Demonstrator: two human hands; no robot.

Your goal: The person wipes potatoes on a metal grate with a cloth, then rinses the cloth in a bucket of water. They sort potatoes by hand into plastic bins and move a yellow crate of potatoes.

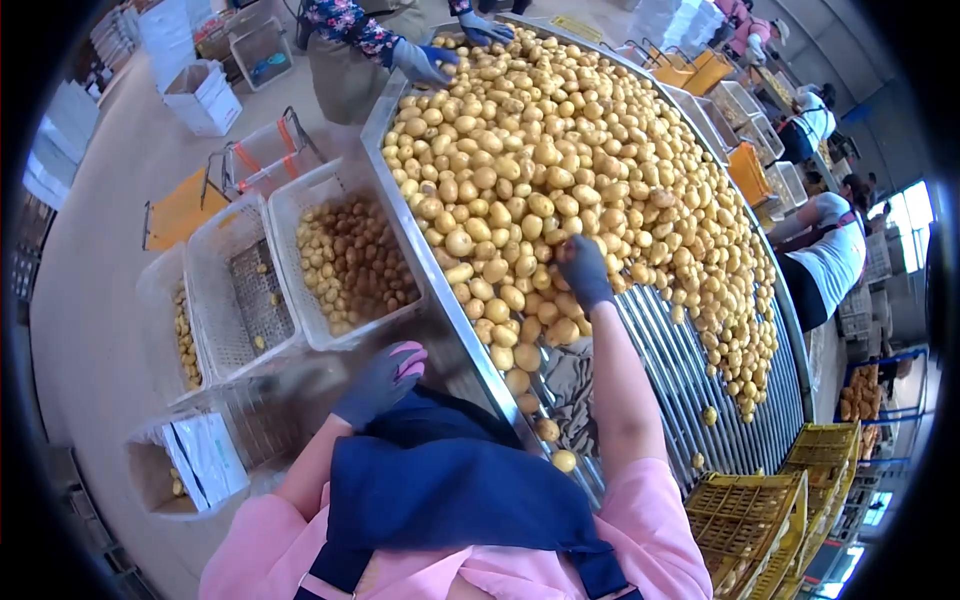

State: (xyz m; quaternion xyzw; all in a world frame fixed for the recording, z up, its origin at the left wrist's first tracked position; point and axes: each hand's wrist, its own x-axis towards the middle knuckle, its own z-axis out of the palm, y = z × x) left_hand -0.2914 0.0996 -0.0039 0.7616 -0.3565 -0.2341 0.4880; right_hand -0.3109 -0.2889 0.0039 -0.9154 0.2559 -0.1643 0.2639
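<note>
Potatoes [540, 205] crowd the right hand [584, 272], crumpled cloth [570, 388] lying nearby.

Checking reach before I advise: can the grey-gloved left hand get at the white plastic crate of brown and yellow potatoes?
Probably yes: the left hand is near the crate, whose top is open, with nothing visible between them.

Bright window [911, 226] beyond a pale grey floor [95, 300].

Honestly, the easiest way through is low over the exposed rollers [665, 370], since the potato heap [560, 150] blocks the far side, a raised metal rim [440, 275] walls off the left and yellow crates [745, 495] crowd the near end.
</note>
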